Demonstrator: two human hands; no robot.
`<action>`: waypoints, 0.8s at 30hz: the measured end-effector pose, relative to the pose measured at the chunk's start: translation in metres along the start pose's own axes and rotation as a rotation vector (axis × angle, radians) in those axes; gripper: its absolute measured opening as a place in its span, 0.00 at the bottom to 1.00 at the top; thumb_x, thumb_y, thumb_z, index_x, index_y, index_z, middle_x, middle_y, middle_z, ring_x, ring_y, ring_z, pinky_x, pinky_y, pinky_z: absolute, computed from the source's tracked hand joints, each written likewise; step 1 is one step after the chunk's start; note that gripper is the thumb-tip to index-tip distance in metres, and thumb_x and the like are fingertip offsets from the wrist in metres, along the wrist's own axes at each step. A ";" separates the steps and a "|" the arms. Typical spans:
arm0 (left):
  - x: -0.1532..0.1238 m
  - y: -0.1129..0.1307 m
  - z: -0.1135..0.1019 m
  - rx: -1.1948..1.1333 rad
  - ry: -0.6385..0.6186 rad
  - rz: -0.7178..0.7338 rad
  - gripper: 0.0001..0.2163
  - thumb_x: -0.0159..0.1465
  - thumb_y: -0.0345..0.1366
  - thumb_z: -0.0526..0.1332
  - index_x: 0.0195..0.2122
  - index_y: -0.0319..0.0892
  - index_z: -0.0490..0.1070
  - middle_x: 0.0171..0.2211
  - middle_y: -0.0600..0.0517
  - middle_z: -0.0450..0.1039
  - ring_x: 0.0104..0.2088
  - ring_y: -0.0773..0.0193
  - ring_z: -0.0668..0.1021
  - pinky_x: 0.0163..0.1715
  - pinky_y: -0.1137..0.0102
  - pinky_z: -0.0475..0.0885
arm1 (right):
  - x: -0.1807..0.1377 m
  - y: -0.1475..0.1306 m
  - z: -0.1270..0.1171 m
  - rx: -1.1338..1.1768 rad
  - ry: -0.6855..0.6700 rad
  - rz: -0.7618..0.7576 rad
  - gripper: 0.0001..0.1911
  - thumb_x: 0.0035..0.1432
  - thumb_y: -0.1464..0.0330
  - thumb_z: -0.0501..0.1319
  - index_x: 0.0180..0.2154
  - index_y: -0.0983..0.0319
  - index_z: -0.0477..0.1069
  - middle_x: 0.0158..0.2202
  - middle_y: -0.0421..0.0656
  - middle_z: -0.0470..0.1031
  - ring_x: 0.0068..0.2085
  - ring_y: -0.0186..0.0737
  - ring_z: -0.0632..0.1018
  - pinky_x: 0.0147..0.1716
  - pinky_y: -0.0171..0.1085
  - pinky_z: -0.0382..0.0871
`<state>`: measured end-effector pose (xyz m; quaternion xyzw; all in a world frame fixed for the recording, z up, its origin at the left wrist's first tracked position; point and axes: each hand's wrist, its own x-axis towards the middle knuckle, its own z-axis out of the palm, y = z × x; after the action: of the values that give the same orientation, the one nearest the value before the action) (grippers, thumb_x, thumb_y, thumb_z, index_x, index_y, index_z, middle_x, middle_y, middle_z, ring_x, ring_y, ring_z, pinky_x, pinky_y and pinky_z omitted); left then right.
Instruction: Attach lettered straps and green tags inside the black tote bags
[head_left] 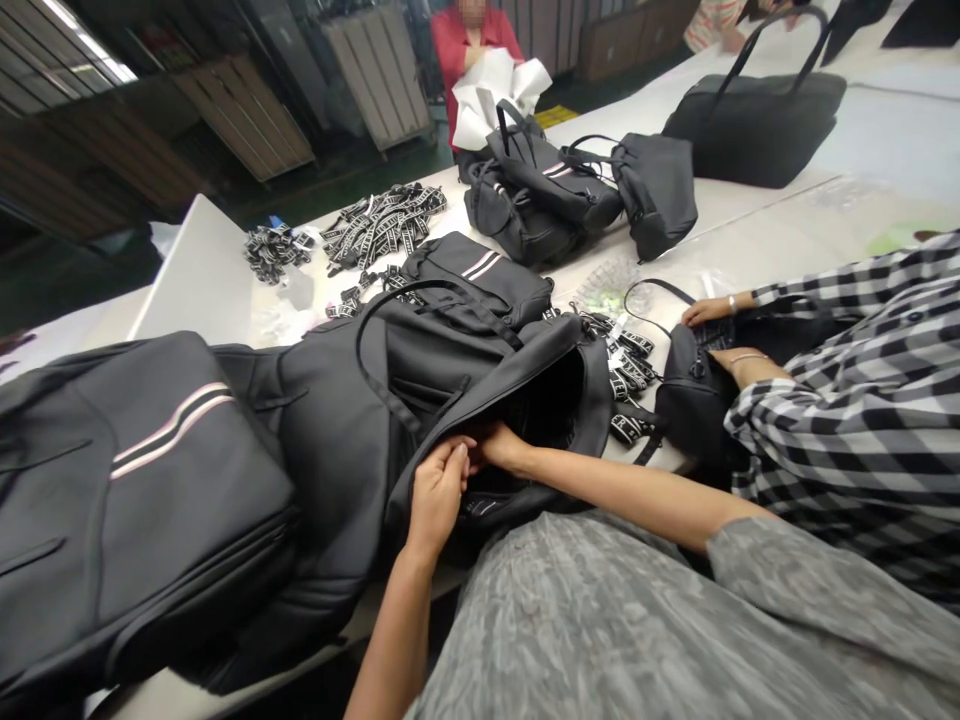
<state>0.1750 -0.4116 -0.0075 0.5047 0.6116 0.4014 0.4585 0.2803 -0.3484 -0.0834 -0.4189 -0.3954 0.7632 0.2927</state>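
Note:
A large black bag (439, 350) lies in front of me with its mouth gaping and a thin carrying handle (375, 375) arched over it. My left hand (437, 492) is closed on the near edge of that mouth, thumb on top. Just inside the opening, my right hand (504, 447) meets the left fingertips. Its fingers are curled and partly hidden, and what they hold cannot be made out. Left of this bag, a black backpack (176, 450) with pale stripes lies across the table.
Lettered black-and-white straps (386, 225) are heaped at the back. More black bags (540, 185) and a black tote (757, 125) stand beyond. At right, a co-worker in a checked sleeve (862, 290) handles a small black bag (686, 385). Another person in red (450, 50) holds white paper (491, 95).

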 end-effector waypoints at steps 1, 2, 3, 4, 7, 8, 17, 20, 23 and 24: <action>0.004 0.000 -0.002 -0.023 0.017 0.001 0.12 0.63 0.42 0.56 0.38 0.39 0.72 0.20 0.58 0.61 0.20 0.72 0.65 0.23 0.75 0.62 | 0.002 -0.002 0.004 0.007 0.001 -0.004 0.07 0.52 0.77 0.61 0.23 0.67 0.70 0.18 0.39 0.71 0.21 0.33 0.74 0.24 0.33 0.72; 0.008 0.001 -0.003 -0.036 0.031 0.003 0.12 0.62 0.42 0.56 0.38 0.38 0.72 0.20 0.57 0.61 0.20 0.72 0.65 0.22 0.76 0.62 | 0.005 -0.004 0.007 0.011 0.005 -0.004 0.08 0.52 0.76 0.62 0.22 0.66 0.69 0.18 0.39 0.71 0.21 0.32 0.73 0.23 0.32 0.72; 0.011 0.002 -0.005 -0.044 0.038 0.004 0.12 0.62 0.42 0.57 0.38 0.38 0.72 0.21 0.57 0.62 0.20 0.72 0.66 0.21 0.76 0.61 | 0.008 -0.006 0.010 0.010 0.012 0.003 0.09 0.52 0.76 0.62 0.21 0.66 0.68 0.18 0.39 0.71 0.20 0.32 0.73 0.23 0.31 0.72; 0.012 0.002 -0.007 -0.050 0.038 0.004 0.12 0.62 0.42 0.57 0.38 0.38 0.72 0.21 0.57 0.62 0.20 0.72 0.66 0.21 0.76 0.61 | 0.011 -0.007 0.012 0.005 0.020 0.020 0.09 0.53 0.76 0.61 0.22 0.66 0.68 0.18 0.39 0.71 0.20 0.31 0.73 0.22 0.30 0.71; 0.007 0.006 -0.013 -0.089 -0.026 -0.020 0.13 0.61 0.43 0.59 0.38 0.38 0.72 0.20 0.57 0.63 0.20 0.72 0.66 0.20 0.77 0.60 | 0.018 -0.011 0.011 -0.022 0.018 0.086 0.10 0.54 0.78 0.58 0.22 0.66 0.69 0.17 0.39 0.70 0.19 0.29 0.71 0.20 0.27 0.68; 0.004 0.008 -0.015 -0.112 -0.071 -0.040 0.13 0.61 0.43 0.59 0.38 0.38 0.72 0.20 0.57 0.63 0.20 0.72 0.66 0.20 0.77 0.60 | 0.018 -0.011 0.008 -0.027 -0.005 0.095 0.11 0.54 0.79 0.57 0.22 0.66 0.69 0.17 0.39 0.70 0.19 0.28 0.71 0.19 0.26 0.66; 0.022 -0.020 -0.022 0.450 0.219 0.211 0.13 0.65 0.39 0.54 0.41 0.41 0.77 0.30 0.49 0.77 0.33 0.60 0.78 0.37 0.68 0.73 | -0.014 -0.030 -0.023 -0.023 -0.139 0.165 0.06 0.48 0.77 0.61 0.21 0.68 0.70 0.14 0.37 0.67 0.15 0.24 0.63 0.13 0.24 0.53; 0.038 -0.036 -0.031 0.650 0.136 0.441 0.14 0.66 0.34 0.53 0.47 0.41 0.75 0.42 0.46 0.78 0.44 0.56 0.79 0.50 0.64 0.71 | -0.015 -0.041 -0.021 -0.040 -0.089 0.178 0.05 0.48 0.77 0.61 0.21 0.69 0.70 0.14 0.38 0.67 0.15 0.24 0.63 0.12 0.24 0.52; 0.046 -0.045 -0.040 0.817 -0.023 0.638 0.17 0.67 0.30 0.51 0.54 0.39 0.70 0.48 0.44 0.75 0.47 0.56 0.78 0.52 0.64 0.71 | -0.012 -0.048 -0.017 -0.046 -0.043 0.183 0.06 0.47 0.77 0.61 0.21 0.69 0.70 0.14 0.38 0.68 0.16 0.24 0.64 0.12 0.24 0.52; 0.047 -0.046 -0.042 0.857 -0.053 0.669 0.17 0.67 0.29 0.50 0.55 0.39 0.68 0.49 0.44 0.75 0.47 0.56 0.78 0.52 0.64 0.71 | -0.011 -0.050 -0.016 -0.059 -0.033 0.181 0.06 0.47 0.77 0.61 0.20 0.69 0.70 0.14 0.38 0.68 0.15 0.24 0.64 0.12 0.24 0.52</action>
<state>0.1193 -0.3746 -0.0480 0.8233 0.5148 0.2274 0.0744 0.3053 -0.3255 -0.0421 -0.4487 -0.3832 0.7813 0.2035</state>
